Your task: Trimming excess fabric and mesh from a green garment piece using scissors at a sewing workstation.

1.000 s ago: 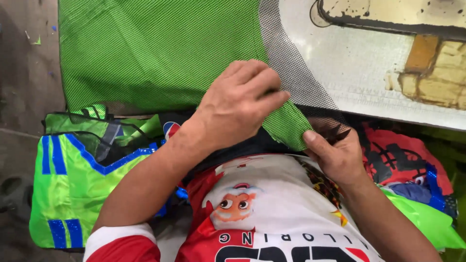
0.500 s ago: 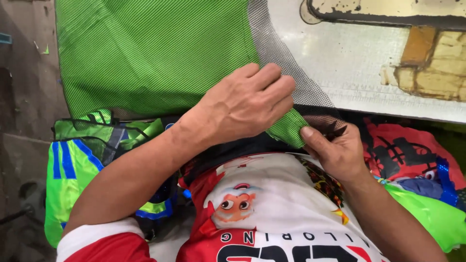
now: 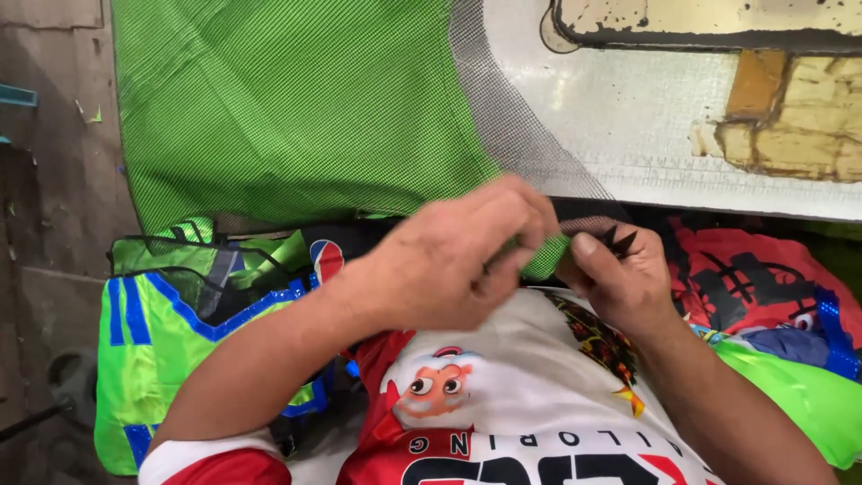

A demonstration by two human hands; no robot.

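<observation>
A sheet of bright green mesh fabric [image 3: 287, 108] lies spread over a worn white table [image 3: 628, 117]. My left hand [image 3: 458, 260] is curled around the fabric's lower corner, its fingers pinching the green mesh. Just to the right, my right hand [image 3: 620, 278] pinches the same corner together with a piece of black mesh netting [image 3: 620, 238]. The two hands nearly touch at the table's front edge, above my white and red printed shirt [image 3: 503, 395]. The corner itself is mostly hidden under my fingers.
A pile of green garments with blue stripes [image 3: 162, 332] sits low at the left. Red, blue and green fabrics [image 3: 772, 296] are heaped at the right, below the table edge. A strip of grey mesh [image 3: 503, 126] borders the green sheet. The table's paint is chipped at the far right.
My left hand has curled tighter and shifted slightly right and down over the green corner. My right hand stays at the same corner. The view has drifted a little.
</observation>
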